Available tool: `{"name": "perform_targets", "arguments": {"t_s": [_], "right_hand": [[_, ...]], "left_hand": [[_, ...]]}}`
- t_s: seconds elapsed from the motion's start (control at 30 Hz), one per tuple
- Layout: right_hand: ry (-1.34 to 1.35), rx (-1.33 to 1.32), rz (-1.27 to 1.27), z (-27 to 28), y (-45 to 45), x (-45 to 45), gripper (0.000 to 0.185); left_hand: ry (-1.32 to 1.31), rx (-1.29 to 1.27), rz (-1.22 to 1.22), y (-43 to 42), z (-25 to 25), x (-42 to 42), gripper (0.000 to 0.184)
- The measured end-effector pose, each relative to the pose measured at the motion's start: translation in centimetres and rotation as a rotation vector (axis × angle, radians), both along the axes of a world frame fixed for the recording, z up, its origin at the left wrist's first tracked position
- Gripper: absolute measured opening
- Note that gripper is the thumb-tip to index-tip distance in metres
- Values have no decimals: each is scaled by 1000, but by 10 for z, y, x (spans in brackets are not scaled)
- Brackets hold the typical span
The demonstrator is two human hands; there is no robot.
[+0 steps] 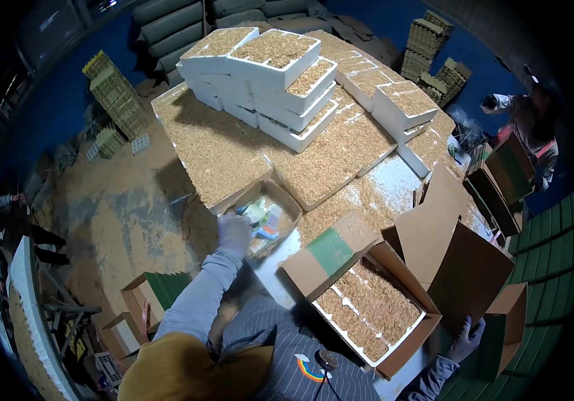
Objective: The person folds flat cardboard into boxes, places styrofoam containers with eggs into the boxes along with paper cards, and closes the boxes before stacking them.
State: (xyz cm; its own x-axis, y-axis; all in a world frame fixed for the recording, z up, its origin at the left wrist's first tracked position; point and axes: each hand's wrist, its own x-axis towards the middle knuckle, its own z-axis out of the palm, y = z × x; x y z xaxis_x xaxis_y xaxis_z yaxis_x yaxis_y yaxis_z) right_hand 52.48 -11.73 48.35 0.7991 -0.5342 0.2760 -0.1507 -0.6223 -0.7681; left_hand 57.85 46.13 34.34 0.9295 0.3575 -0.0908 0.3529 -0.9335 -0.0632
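Observation:
My left hand (pixel 234 234), in a pale glove, reaches over the near left side of a tan bin (pixel 285 198). Its fingers are largely hidden, so their grip is unclear. Inside the bin lie small packets (pixel 267 220), some green and white, some blue. Low on the right, my gloved right hand (pixel 466 339) has its fingers apart beside the lower edge of a dark cardboard flap (pixel 467 277); whether it touches the flap is unclear. Between my hands stands an open cardboard box (pixel 428 317) holding a white foam tray (pixel 367 311) filled with wood shavings.
White foam boxes (pixel 277 77) of shavings are stacked on the shavings-covered table (pixel 226 160). More boxes (pixel 404 110) stand at the right. Green cartons (pixel 547 247) are piled on the far right, near a co-worker (pixel 527 127). Open cartons (pixel 141 304) sit on the left floor.

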Motion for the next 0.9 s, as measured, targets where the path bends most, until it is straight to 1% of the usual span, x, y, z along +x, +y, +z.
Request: {"name": "perform_targets", "arguments": {"t_s": [0.03, 0.1, 0.17, 0.2, 0.27, 0.3, 0.33, 0.4, 0.43, 0.47, 0.5, 0.53, 0.57, 0.6, 0.63, 0.67, 0.73, 0.77, 0.8, 0.83, 0.87, 0.9], "right_hand": [[-6, 17, 10, 2, 2, -2, 34], [-22, 36, 29, 2, 4, -2, 34], [-31, 59, 11, -1, 3, -1, 29], [-41, 62, 22, -3, 0, 1, 29], [-32, 53, 111, -4, -8, 3, 30], [20, -8, 63, -2, -7, 3, 31], [12, -2, 76, -5, -11, 4, 31], [-30, -24, 128, -11, -25, 3, 32], [-7, -25, 90, -4, -17, 0, 35], [-142, -80, 122, -14, -24, -2, 36], [-162, -43, 188, -14, -23, -4, 39], [-174, -9, 261, -11, -20, -6, 42], [-276, -139, 307, 1, 10, -8, 34], [-382, -269, 349, 19, 54, -7, 26], [-552, -892, 436, 52, 93, 5, 24], [-472, -938, 560, 54, 98, 2, 25], [-371, -1044, 681, 68, 127, -15, 26], [-284, -1009, 798, 57, 122, -25, 24], [-196, -971, 912, 43, 118, -35, 23], [81, -916, 1033, 48, 134, -42, 24], [371, -845, 1144, 51, 146, -51, 25], [380, -838, 1155, 36, 146, -52, 25]], "left_hand": [[-94, -108, 10, 1, 7, -4, 22], [-122, -115, 8, 8, -8, -4, 25], [-120, -168, 1, 10, -1, -2, 31], [-131, -164, 11, 12, 3, -1, 31], [-95, -345, 38, 8, 36, -4, 34], [-135, -400, 11, 11, 39, -7, 33], [-145, -393, 21, 13, 42, -11, 33], [-273, -379, -62, 8, 54, -17, 28], [-362, -298, -128, -9, 91, -18, 22], [-570, -363, -142, -32, 113, -13, 19], [-703, -297, -309, -50, 126, -7, 21], [-984, -437, -523, -80, 145, -2, 25], [-937, -533, -669, -116, 143, -2, 25], [-679, -491, -795, -152, 150, -6, 23], [-683, -480, -783, -166, 159, -15, 23], [-279, -145, -1017, -176, 168, -22, 25], [-93, -28, -1016, -182, 157, -32, 27], [0, 30, -1019, -185, 152, -36, 28], [-193, -217, -881, -176, 168, -41, 28], [-412, -220, -811, -171, 176, -44, 32], [-403, -215, -803, -174, 182, -46, 32], [-350, -439, -952, -183, 185, -46, 34]]}}
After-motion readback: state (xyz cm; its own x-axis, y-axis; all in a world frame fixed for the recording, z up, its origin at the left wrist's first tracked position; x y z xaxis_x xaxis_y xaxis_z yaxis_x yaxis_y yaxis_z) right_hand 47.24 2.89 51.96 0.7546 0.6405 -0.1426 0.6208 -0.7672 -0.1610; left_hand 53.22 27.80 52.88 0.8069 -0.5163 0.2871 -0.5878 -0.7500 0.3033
